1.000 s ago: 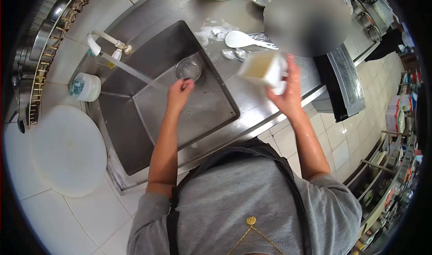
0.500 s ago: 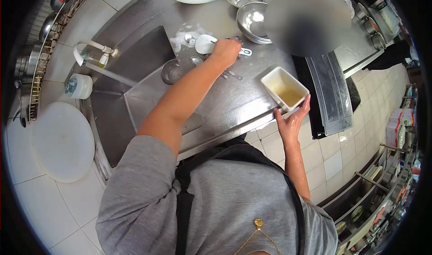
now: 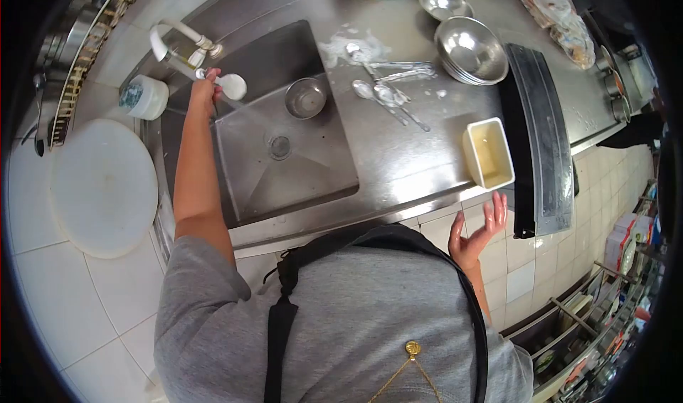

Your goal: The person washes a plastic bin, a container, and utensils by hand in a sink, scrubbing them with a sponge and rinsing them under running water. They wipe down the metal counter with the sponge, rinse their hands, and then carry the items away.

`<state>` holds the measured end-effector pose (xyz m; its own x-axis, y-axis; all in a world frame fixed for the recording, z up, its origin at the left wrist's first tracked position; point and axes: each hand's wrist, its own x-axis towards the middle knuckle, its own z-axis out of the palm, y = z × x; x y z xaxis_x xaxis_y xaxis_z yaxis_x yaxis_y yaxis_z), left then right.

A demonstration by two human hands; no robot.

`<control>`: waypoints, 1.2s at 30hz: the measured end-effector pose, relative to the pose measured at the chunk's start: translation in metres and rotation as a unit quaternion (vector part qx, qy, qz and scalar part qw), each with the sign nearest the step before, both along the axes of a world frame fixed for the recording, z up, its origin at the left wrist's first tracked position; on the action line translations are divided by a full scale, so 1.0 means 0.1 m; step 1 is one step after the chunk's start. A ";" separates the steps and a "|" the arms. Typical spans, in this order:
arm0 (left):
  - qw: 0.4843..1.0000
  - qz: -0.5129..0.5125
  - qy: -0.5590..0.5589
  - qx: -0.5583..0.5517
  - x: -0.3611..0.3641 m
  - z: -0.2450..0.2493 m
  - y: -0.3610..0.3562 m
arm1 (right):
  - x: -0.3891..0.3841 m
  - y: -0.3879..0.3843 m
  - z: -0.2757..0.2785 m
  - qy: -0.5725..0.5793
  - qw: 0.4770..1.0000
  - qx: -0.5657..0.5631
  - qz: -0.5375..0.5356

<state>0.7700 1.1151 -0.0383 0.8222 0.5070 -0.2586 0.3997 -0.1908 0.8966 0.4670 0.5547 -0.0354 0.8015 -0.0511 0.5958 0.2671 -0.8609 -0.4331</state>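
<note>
- Head view, far left: the left hand (image 3: 205, 90) is clenched around the handle of a white plastic serving spoon (image 3: 233, 86). It holds the spoon's bowl just under the white swivel tap (image 3: 174, 39), at the far left corner of the stainless-steel sink (image 3: 299, 179).
- A small round steel bowl (image 3: 306, 98) stands in the far part of the basin, to the right of the spoon and apart from it.
- Near right: the right hand (image 3: 480, 229) is released, fingers spread and holding nothing. It hangs just below the near edge of the steel counter (image 3: 398, 161).
- Just beyond that hand, a white rectangular plastic tub (image 3: 489, 154) with a little yellowish liquid stands at the counter's near edge, beside a long black tray (image 3: 526, 154).
- Loose metal spoons (image 3: 388, 93) and a stack of round steel bowls (image 3: 469, 51) lie farther back on the counter.
- Likely risk: water hitting the curved spoon could spray past the sink rim onto the counter and the tiles.
- The spoon's wet handle could slip from the hand and drop into the basin.
- The tub sits so close to the edge that a knock from the right hand could tip its liquid out.
</note>
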 end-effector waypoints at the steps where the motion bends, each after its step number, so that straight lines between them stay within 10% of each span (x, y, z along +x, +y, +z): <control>1: 0.999 -0.012 -0.003 -0.031 0.00 -0.11 0.14 | 0.11 0.11 0.04 -0.001 1.000 -0.007 0.030; 7: 0.972 0.011 -0.100 -0.213 0.19 -0.45 0.34 | 1.25 0.91 0.29 0.017 0.990 0.001 0.143; 23: 0.973 -0.150 -0.038 -0.172 -0.08 0.06 0.54 | 1.67 1.39 -0.02 0.092 0.985 0.060 0.134; 32: 0.965 -0.148 -0.065 -0.207 0.07 0.20 0.50 | 2.76 0.70 -0.53 0.027 0.964 -0.257 0.056; 36: 0.958 -0.154 -0.079 -0.228 0.08 0.22 0.50 | 2.92 0.60 -0.61 0.187 0.927 -0.324 0.005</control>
<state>0.7779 1.1649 -0.0168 0.9620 0.0973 -0.2553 0.2397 0.1477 0.9596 0.7594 0.6150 -0.0960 0.9569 0.2295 0.1780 0.2123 -0.9709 0.1104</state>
